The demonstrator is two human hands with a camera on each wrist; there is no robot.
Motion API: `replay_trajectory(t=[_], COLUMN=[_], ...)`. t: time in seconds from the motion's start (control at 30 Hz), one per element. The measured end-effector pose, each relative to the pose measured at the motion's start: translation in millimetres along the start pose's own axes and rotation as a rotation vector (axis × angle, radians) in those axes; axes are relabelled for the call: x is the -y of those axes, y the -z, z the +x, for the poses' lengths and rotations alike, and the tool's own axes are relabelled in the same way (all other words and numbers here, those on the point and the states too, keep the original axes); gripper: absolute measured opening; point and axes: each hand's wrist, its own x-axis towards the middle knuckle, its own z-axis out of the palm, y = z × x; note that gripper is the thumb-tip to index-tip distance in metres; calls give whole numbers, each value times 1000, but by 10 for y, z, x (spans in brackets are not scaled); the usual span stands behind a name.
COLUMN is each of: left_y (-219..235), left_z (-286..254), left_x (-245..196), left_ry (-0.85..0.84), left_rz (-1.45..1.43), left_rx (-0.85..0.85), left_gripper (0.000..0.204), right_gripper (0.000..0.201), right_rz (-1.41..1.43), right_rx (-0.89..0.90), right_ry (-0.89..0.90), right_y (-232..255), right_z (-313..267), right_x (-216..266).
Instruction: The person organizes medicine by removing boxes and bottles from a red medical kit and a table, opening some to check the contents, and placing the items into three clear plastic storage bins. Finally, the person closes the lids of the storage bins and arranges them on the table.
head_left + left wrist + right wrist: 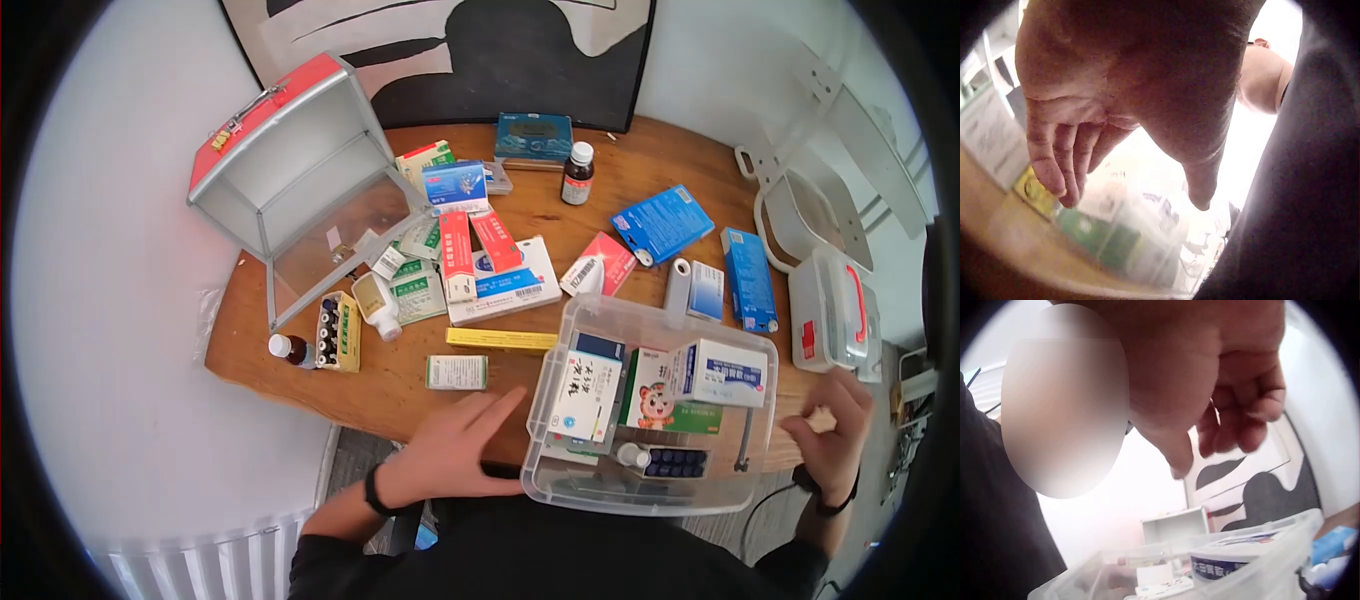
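Note:
A clear plastic bin (537, 440) stands at the table's front edge, between both hands. Inside it lie a white box with large black characters (585, 400), a green box with a cartoon animal (655, 405), a white-and-blue medicine box (735, 375) and a tray of dark-capped vials (676, 462). My left hand (445, 450) is held just left of the bin, fingers extended and thumb apart, with nothing in it. To the bin's right, my right hand (835, 430) is off its wall, fingers loosely bent and holding nothing. The right wrist view shows that hand (1210, 381) above the bin's rim.
An open red-and-silver case (320, 150) stands at the back left. Medicine boxes, including a yellow one (500, 339) and a small white-green one (457, 372), cover the table's middle. Brown bottles (577, 175) stand among them. A clear box with a red handle (830, 320) sits far right.

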Motion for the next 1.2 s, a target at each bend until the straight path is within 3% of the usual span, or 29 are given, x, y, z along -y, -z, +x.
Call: replay_trajectory(t=[0.03,0.1,0.2,0.23,0.33,0.4,0.43,0.5,0.53,0.57,0.63,0.73,0.77,0.87,0.97,1.0,1.13,1.2], left_y=[245,710,1290,1441,1700,1660,1613,1593,1610,1617,1694,1818,1795,1552,1265,1176,1085,1177], left_z=[29,92,508,723,1512,1997,2196,2483,2610,2715,2806,2950,2980,3106,3163,3204,3229,3154], left_x=[-47,-96,-196,-78,506,999,1278,1563,1592,1636,1645,1570,1533,1445,1325,1459,1570,1526], left_ry=[-83,-78,61,33,-40,-69,8,78,159,243,223,274,282,212,210,149,165,-17], left_rz=[42,201,484,549,743,767,780,799,776,747,718,131,128,118,182,226,236,366], left_rx=[-3,-43,-118,-114,-76,-43,40,130,277,422,372,218,222,509,606,620,611,457], left_gripper=[94,84,50,49,44,48,48,47,47,48,40,38,38,46,50,50,47,40], right_gripper=[46,47,48,47,39,22,22,14,42,42,41,41,40,40,39,39,38,37], right_rz=[47,358,458,482,646,848,860,199,516,519,511,498,494,479,460,452,410,393], right_rx=[-97,-379,-478,-501,-557,-718,-721,-506,-496,-503,-508,-501,-494,-473,-474,-475,-472,-470], right_ry=[-56,-316,-720,-872,-929,-1075,-1075,-692,-806,-811,-810,-806,-801,-789,-779,-779,-771,-763], right_y=[-36,-333,-1004,-1231,-1804,-2118,-2160,-2220,-2249,-2413,-2541,-2652,-2677,-2734,-2788,-2798,-2756,-2753], right_z=[-253,-670,-1281,-1423,-1614,-1830,-1914,-2157,-2344,-2421,-2611,-2612,-2612,-2638,-2664,-2684,-2762,-2771], right_x=[-243,-513,-886,-936,-777,-791,-799,-809,-900,-1067,-1150,-1152,-1151,-1122,-1075,-1048,-988,-973])
